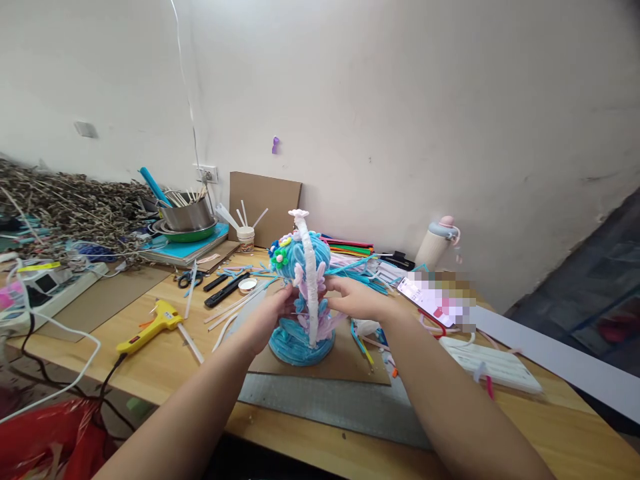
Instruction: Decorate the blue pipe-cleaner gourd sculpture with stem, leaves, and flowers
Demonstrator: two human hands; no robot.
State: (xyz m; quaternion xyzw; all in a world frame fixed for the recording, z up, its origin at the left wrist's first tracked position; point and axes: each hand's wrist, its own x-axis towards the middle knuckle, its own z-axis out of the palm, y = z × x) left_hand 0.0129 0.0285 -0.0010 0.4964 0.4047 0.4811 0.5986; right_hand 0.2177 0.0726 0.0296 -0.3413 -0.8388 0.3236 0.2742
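Note:
A pipe-cleaner craft (300,337) stands upright in front of me on a round blue base. Its top is a fuzzy blue ball shape with small green, blue and yellow flowers on the left. A white fuzzy stem (312,287) runs up its near side to a pale flower at the tip, with lilac petal or wing shapes beside it. My left hand (270,313) grips the craft's middle from the left, and my right hand (357,300) holds it from the right. Both sets of fingertips are partly hidden behind the craft.
Cardboard (350,367) lies under the craft. To the left are a yellow glue gun (150,327), scissors (189,278) and a black cutter (226,291). Blue pipe cleaners (357,270), a phone (425,300) and a bottle (437,245) are to the right. Dried stems (65,207) are heaped far left.

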